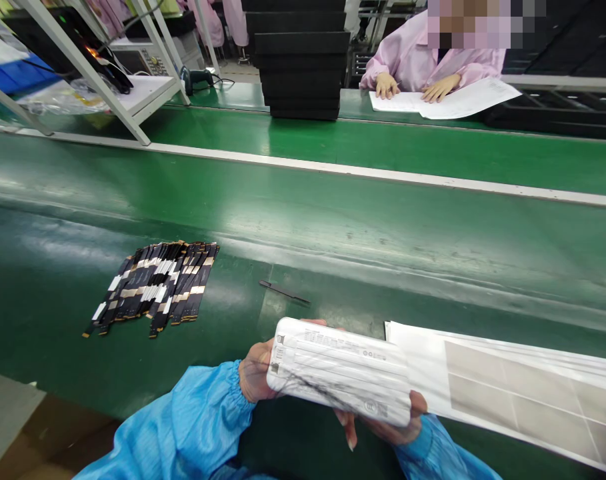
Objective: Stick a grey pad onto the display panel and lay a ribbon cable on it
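Note:
In front of me I hold a white rectangular plastic device (337,373) with rounded corners, fine print along its upper edge and small labels at its left end. Dark thin streaks cross its lower face; I cannot tell whether they are reflections or strands. My left hand (255,373) is closed round the left end, with fingertips showing behind the top edge. Gripping the right end from below is my right hand (397,427), some fingers hidden under the device. Beyond it on the green bench lies a thin dark strip-like piece (284,292).
A bundle of flat ribbon cables (157,283) lies left. White sheets with grey adhesive panels (523,387) are stacked right. Further back stand black trays (303,73), a white metal rack (127,110) and a handheld scanner (197,79). A person's hands (440,89) rest on paper opposite.

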### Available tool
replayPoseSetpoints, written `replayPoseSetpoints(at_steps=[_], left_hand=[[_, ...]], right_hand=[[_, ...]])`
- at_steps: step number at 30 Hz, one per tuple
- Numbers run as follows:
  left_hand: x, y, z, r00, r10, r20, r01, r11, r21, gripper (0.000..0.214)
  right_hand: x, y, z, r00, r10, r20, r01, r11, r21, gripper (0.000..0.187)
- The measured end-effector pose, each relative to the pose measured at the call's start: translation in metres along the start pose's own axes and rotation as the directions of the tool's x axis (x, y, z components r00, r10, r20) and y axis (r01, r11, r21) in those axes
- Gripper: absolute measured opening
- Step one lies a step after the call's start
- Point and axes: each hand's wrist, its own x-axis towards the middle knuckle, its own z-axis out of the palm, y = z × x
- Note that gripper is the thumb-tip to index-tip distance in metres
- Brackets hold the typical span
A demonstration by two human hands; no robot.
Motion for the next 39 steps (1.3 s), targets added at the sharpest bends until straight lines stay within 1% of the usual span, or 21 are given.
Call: replayPoseSetpoints(at_steps=[3, 5, 8, 11, 14, 17, 19, 22, 25, 31, 35, 39], left_hand=[[0.0002, -0.0002, -0.0011, 1.0, 0.0, 0.018, 0.0, 1.0, -0.002, 0.079], [-0.0006, 0.0001, -0.0014, 1.0, 0.008, 0.007, -0.008, 1.0, 0.004, 0.076], [-0.0021, 0.0006, -0.0017, 0.999, 0.023, -0.036, -0.022, 0.999, 0.023, 0.071], [-0.0022, 0.0004, -0.0027, 1.0, 0.02, -0.012, -0.02, 1.0, 0.017, 0.075], [-0.0013, -0.0001, -0.0039, 1.0, 0.022, 0.016, -0.022, 1.0, 0.017, 0.078], [-0.0004, 0.0, -0.0043, 1.0, 0.026, -0.003, -0.026, 0.999, 0.02, 0.073], [-0.0001, 0.0001, -0.0042, 1.0, 0.012, 0.006, -0.012, 1.0, 0.014, 0.074], [0.0, 0.0002, -0.0041, 1.0, 0.011, 0.007, -0.011, 1.0, 0.023, 0.081], [-0.0004, 0.0003, -0.0035, 0.999, 0.029, -0.018, -0.028, 0.999, 0.033, 0.081], [-0.0024, 0.0002, -0.0037, 1.0, 0.006, 0.02, -0.006, 1.0, 0.026, 0.079], [-0.0034, -0.0009, -0.0059, 0.999, 0.042, -0.008, -0.042, 0.999, 0.031, 0.077], [-0.0041, -0.0016, -0.0062, 0.999, 0.052, -0.015, -0.051, 0.997, 0.049, 0.079]], right_hand=[[-0.0004, -0.0003, 0.0, 1.0, 0.003, -0.01, -0.003, 1.0, -0.002, 0.088], [-0.0008, -0.0003, 0.0001, 1.0, -0.002, -0.004, 0.002, 1.0, -0.009, 0.09], [-0.0007, -0.0002, 0.0003, 1.0, -0.016, 0.007, 0.016, 1.0, -0.006, 0.09], [-0.0006, 0.001, -0.0002, 1.0, -0.021, 0.005, 0.021, 1.0, -0.006, 0.091], [-0.002, 0.0035, -0.0019, 1.0, -0.014, -0.001, 0.014, 1.0, -0.008, 0.088], [-0.0039, 0.0055, -0.0044, 1.0, -0.004, -0.02, 0.004, 1.0, -0.013, 0.083], [-0.0044, 0.0057, -0.0054, 1.0, 0.004, -0.028, -0.004, 1.0, -0.014, 0.083], [-0.0034, 0.0044, -0.0049, 1.0, 0.007, -0.02, -0.007, 1.0, -0.006, 0.086], [-0.0012, 0.0021, -0.0023, 1.0, -0.006, -0.004, 0.006, 1.0, 0.012, 0.088], [0.0003, -0.0006, 0.003, 0.999, -0.023, 0.03, 0.021, 0.997, 0.068, 0.085], [0.0004, -0.0015, 0.0038, 0.998, -0.045, 0.038, 0.043, 0.997, 0.065, 0.083], [0.0025, -0.0025, 0.0031, 0.999, -0.039, 0.035, 0.038, 0.998, 0.05, 0.084]])
